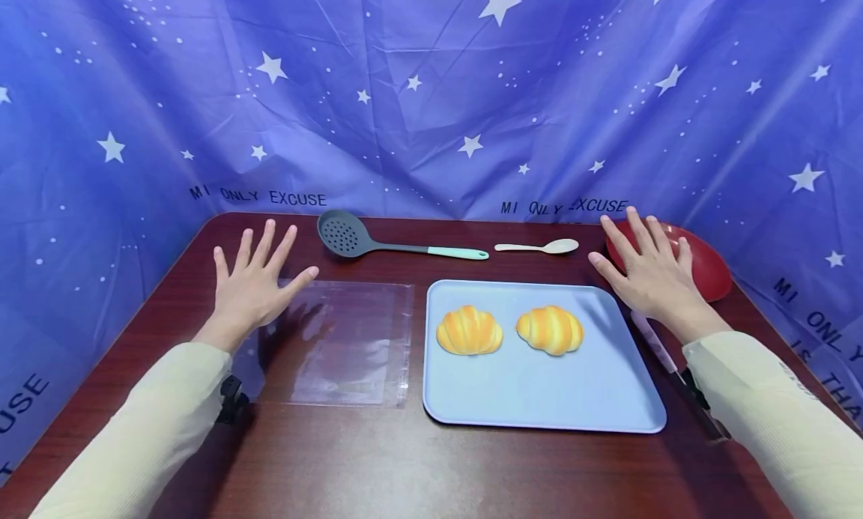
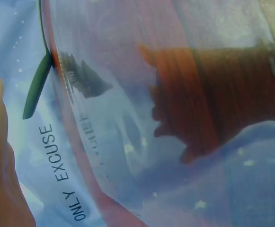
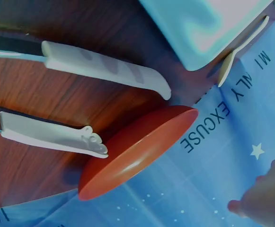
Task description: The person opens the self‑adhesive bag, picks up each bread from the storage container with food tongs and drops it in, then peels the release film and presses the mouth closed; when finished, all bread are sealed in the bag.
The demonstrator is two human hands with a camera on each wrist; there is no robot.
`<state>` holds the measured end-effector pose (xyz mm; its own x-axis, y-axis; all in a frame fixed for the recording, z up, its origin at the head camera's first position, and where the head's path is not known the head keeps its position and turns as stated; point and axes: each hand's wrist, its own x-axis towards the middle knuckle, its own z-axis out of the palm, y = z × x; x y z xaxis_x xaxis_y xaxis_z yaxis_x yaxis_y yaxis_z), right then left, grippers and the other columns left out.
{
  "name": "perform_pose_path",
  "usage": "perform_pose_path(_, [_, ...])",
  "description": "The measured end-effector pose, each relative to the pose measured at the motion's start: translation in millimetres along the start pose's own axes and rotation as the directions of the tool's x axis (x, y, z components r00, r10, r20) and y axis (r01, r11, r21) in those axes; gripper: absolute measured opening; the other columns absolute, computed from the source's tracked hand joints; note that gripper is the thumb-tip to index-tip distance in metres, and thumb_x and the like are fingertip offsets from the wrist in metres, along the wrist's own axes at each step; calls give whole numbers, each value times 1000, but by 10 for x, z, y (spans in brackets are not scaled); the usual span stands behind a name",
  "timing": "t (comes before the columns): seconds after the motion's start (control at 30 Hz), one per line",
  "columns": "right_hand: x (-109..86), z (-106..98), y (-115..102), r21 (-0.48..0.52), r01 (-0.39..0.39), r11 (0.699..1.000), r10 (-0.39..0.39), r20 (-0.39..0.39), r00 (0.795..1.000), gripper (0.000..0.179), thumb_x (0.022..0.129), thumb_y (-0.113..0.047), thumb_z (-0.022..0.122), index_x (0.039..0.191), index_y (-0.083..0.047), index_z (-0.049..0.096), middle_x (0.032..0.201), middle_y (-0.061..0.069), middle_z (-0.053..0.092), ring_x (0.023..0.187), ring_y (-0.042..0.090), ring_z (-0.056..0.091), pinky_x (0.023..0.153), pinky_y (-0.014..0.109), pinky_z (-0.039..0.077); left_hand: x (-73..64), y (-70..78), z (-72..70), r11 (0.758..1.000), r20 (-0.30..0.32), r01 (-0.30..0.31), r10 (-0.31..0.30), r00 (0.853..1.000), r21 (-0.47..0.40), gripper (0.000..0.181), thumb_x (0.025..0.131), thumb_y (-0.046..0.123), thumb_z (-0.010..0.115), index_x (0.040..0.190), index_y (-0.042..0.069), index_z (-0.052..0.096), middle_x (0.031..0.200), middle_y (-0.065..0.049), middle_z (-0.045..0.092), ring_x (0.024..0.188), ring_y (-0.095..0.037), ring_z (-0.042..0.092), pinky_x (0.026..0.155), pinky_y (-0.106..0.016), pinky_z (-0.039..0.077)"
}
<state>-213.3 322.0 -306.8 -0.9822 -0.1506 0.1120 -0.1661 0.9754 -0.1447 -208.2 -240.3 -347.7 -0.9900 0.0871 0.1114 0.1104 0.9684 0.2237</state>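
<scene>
My left hand [image 1: 252, 287] hovers with fingers spread over the left part of a clear plastic sheet or bag [image 1: 357, 347] lying on the table, and holds nothing. On the right, my right hand [image 1: 650, 275], also spread and holding nothing, overlaps a red bowl [image 1: 708, 268] in the head view. Between the hands lies a light blue tray [image 1: 539, 399] bearing two croissant-shaped rolls, one on the left [image 1: 470, 331] and one on the right [image 1: 550, 330]. Two white-handled utensils, one nearer the tray [image 3: 104, 66] and one beside the bowl [image 3: 52, 135], appear in the right wrist view.
Behind the plastic lies a grey slotted skimmer [image 1: 344, 234] with a mint handle end. A small cream spoon [image 1: 559, 246] rests behind the tray. A blue star-printed curtain [image 1: 431, 114] hangs along the back and sides of the brown table [image 1: 377, 466].
</scene>
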Motion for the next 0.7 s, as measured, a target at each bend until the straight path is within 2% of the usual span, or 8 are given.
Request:
perform_pose_path(0.17, [9,-41,-106,-30,72,997,-75,-101,992,70,107,-56,34,164,-19,17,168,21,7,153,45,7,115,71,-1,-27,60,-60,999,17,-49,49,999,0,87,97,75,35,165,29,4,171,-8,-7,154,-40,-10,112,-69,-20])
perform_pose_path(0.37, [18,-70,-326,-40,151,988,-156,-196,968,62,108,-46,41,157,-9,35,163,22,26,145,47,28,115,68,16,-82,194,-115,986,71,-162,159,985,35,85,99,70,42,165,29,8,171,-8,-1,154,-41,-3,114,-69,-15])
perform_pose_path(0.53, [12,-66,-546,-17,199,980,-197,-239,951,58,106,-40,49,155,-10,42,160,22,34,141,48,36,113,65,24,-127,290,-111,974,108,-223,218,970,32,86,97,69,48,165,28,14,171,-7,3,155,-40,1,116,-70,-7])
perform_pose_path(0.7, [-3,-42,-761,3,231,973,-225,-226,948,61,103,-38,57,156,-13,40,161,20,33,141,49,36,113,65,25,-171,331,-77,962,153,-271,266,952,14,88,95,68,54,164,28,17,171,-8,6,155,-40,5,117,-71,0])
